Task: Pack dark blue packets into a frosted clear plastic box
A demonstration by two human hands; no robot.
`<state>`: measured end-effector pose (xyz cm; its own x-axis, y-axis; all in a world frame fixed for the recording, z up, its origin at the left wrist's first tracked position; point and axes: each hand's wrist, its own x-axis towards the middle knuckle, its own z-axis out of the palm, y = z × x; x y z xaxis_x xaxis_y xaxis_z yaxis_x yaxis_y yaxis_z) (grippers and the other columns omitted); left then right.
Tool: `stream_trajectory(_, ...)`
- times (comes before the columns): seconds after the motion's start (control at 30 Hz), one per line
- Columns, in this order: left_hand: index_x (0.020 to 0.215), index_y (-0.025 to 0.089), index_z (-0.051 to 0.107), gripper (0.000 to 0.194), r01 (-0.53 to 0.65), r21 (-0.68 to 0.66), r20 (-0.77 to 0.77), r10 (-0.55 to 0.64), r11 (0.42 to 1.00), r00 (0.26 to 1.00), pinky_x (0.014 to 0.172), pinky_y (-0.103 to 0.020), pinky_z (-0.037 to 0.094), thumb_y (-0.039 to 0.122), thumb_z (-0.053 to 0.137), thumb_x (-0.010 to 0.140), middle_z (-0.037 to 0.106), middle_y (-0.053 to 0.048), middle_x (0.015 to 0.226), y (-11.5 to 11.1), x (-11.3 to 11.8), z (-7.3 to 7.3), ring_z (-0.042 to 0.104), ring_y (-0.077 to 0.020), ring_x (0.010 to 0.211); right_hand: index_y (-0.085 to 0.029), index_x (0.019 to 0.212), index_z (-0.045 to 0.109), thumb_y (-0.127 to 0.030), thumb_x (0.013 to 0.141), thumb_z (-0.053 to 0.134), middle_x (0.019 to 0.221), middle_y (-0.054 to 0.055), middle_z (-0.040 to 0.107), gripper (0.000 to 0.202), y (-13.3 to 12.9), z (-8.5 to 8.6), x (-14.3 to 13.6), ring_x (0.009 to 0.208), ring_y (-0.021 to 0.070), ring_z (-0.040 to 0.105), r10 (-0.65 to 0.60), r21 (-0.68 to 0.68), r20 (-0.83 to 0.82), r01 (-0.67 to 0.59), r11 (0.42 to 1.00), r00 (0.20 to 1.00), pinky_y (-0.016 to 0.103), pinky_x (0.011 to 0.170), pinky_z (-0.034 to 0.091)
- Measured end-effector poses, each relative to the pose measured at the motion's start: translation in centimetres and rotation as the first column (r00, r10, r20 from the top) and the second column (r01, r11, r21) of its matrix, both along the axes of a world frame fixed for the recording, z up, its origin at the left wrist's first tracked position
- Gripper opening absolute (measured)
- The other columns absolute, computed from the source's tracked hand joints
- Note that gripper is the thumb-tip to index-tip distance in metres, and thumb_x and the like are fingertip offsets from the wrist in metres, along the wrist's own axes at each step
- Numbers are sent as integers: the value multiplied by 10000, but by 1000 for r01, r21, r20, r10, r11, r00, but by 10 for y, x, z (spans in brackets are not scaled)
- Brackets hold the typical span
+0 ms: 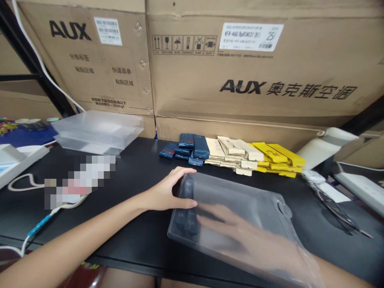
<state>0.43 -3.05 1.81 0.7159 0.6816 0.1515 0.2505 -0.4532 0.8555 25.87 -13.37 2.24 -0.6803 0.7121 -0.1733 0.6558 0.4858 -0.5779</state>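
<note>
A translucent plastic folder (pixel 240 196) lies on the black table, its open end toward the lower right. Several dark blue packets (pixel 186 222) rest inside at its left end. My left hand (pixel 172 192) grips that end from outside, thumb on top and fingers at the far edge. My right hand (pixel 240 228) is inside the folder, seen blurred through the plastic, its fingers spread and reaching toward the packets. Behind the folder are stacks of blue packets (pixel 193 147), cream packets (pixel 232 151) and yellow packets (pixel 277 158).
Clear plastic folders (pixel 97 130) are stacked at the back left. A white bottle (pixel 325 146) leans at the right, near glasses (pixel 333 208) and a white power strip (pixel 363 190). Large AUX cartons (pixel 192 80) stand behind. A white cable (pixel 22 184) lies left.
</note>
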Motion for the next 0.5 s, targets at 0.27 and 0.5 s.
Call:
stream_trajectory(0.27, 1456, 289, 256, 876, 47, -204, 67, -34, 978, 997, 1152, -490, 287, 362, 761, 744, 417, -112, 1445, 0, 3, -4, 420, -273, 1348, -389, 1484, 341, -449, 921, 570, 1599, 41, 273, 610, 2, -5, 1, 1451, 303, 275, 31, 76, -42, -28, 997, 999, 533, 1146, 295)
stream_trajectory(0.5, 1432, 302, 295, 845, 58, -228, 99, -37, 972, 994, 1169, -492, 261, 352, 776, 739, 433, -104, 1464, 1, 2, -3, 397, -271, 1381, -381, 1486, 343, -422, 929, 570, 1602, 41, 265, 603, 5, -5, 1, 1453, 305, 266, 53, 60, -46, -50, 997, 998, 538, 1144, 298)
